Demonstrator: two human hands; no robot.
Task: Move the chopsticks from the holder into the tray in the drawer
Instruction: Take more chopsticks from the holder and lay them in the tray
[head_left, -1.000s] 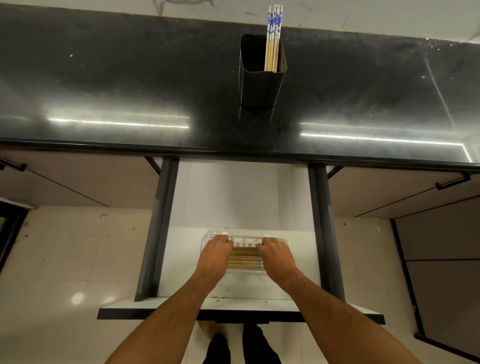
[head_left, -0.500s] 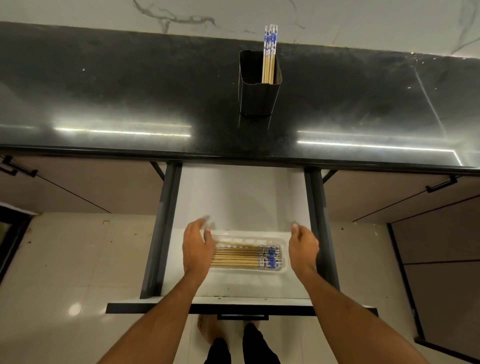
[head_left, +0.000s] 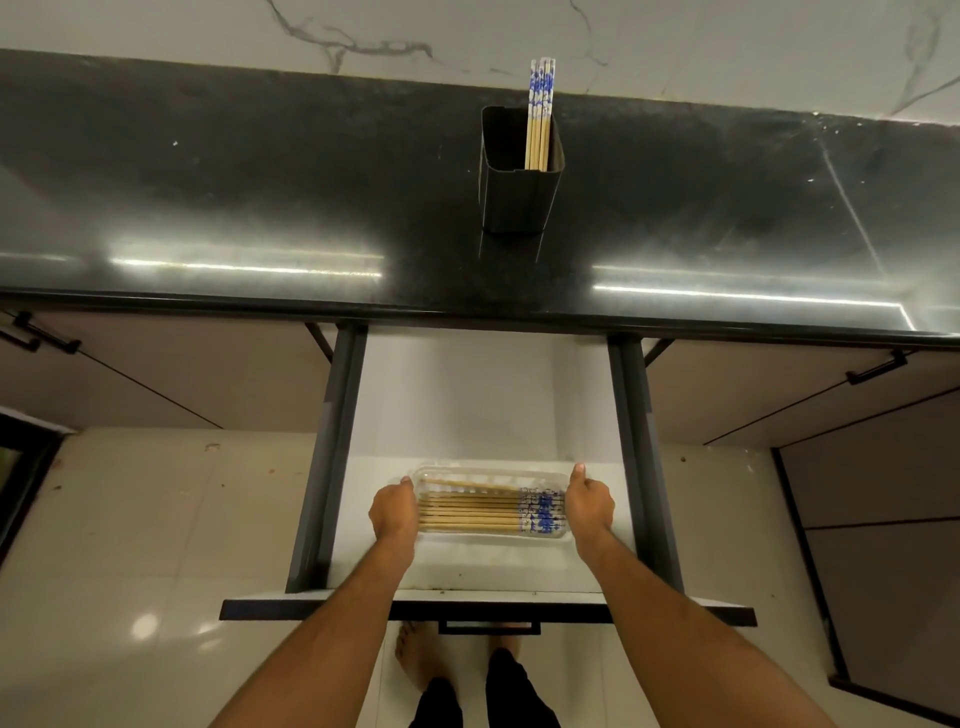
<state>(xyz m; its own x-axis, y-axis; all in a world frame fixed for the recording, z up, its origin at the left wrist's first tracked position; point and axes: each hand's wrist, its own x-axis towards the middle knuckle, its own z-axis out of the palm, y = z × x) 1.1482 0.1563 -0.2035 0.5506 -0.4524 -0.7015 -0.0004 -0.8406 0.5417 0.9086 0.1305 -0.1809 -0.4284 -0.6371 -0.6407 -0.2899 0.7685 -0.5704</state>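
Chopsticks (head_left: 540, 114) in the holder (head_left: 519, 176) look light, stiff and smooth, so I'd pinch their patterned tops; my left hand (head_left: 396, 512) and right hand (head_left: 589, 501) cup the tray (head_left: 488, 538) ends, gripping nothing else.

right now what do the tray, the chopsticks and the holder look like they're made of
Tray: clear thin plastic, the drawer floor shows through. Chopsticks in it: pale bamboo or wood, blue-and-white patterned ends. Holder: dark, matte, folded corners; metal or plastic, cannot tell.

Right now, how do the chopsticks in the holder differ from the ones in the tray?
The holder chopsticks stand upright in a small bunch; the tray chopsticks lie flat, side by side, and are more numerous. The first sit on the counter, the second down in the drawer. Both have bamboo shafts and blue-patterned ends.
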